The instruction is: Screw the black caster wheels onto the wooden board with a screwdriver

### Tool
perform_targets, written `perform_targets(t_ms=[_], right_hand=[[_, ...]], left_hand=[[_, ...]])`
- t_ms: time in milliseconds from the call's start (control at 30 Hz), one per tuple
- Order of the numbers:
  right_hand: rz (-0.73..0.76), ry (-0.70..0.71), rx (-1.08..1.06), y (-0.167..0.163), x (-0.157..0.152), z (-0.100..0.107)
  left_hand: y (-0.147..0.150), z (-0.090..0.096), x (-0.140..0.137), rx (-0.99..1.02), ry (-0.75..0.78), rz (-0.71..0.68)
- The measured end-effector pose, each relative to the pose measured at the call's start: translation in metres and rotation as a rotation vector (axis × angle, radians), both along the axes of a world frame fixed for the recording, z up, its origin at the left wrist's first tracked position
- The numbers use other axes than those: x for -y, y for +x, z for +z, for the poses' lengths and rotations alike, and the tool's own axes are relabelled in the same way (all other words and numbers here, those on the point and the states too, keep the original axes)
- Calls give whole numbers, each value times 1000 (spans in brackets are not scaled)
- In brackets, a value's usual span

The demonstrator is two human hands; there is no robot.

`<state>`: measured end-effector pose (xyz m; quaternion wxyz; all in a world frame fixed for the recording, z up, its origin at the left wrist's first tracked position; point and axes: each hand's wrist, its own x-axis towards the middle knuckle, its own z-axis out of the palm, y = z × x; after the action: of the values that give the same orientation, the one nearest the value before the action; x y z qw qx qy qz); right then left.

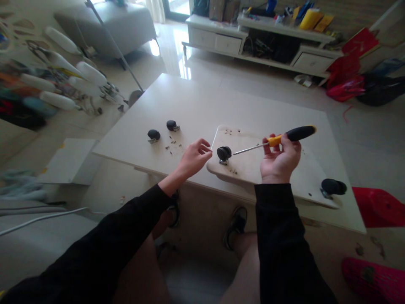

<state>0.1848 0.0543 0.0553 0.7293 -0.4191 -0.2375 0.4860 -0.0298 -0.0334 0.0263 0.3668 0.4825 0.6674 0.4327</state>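
My right hand [280, 158] grips a screwdriver [302, 133] with a black and yellow handle. Its metal shaft points left, the tip close to a black caster wheel [224, 153] on a pale board [253, 158]. At the board's left edge is my left hand [196, 157], fingers curled and thumb and fingertips together; whatever may be between them is too small to make out. Another caster [333, 186] stands at the board's right end. Left of my hands lie two loose casters, one nearer [154, 135] and one farther [171, 125], with several small screws [172, 143] beside them.
The board lies on a white table [196, 99], reaching over its front edge. A white box [69, 160] is on the floor at left, a red stool [379, 207] at right. Beyond the table stands a white cabinet [218, 42]. My legs and shoes are below the table edge.
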Motion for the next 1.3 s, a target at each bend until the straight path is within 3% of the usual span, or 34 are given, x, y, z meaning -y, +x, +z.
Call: perform_targets(t_ms=[333,667,1033,1300], right_hand=[[129,221,283,-35,11,-4],[143,494,571,-65,18,-19],[148,547,641,-69,21,-22],[146,448,639,-71,21,-20]], left_hand=[[16,-1,-10,77,-21,-171],[15,-1,-25,87,-71,-376],[6,-12,-36,57,12,-312],[-2,-7,-34,17,16,-371]])
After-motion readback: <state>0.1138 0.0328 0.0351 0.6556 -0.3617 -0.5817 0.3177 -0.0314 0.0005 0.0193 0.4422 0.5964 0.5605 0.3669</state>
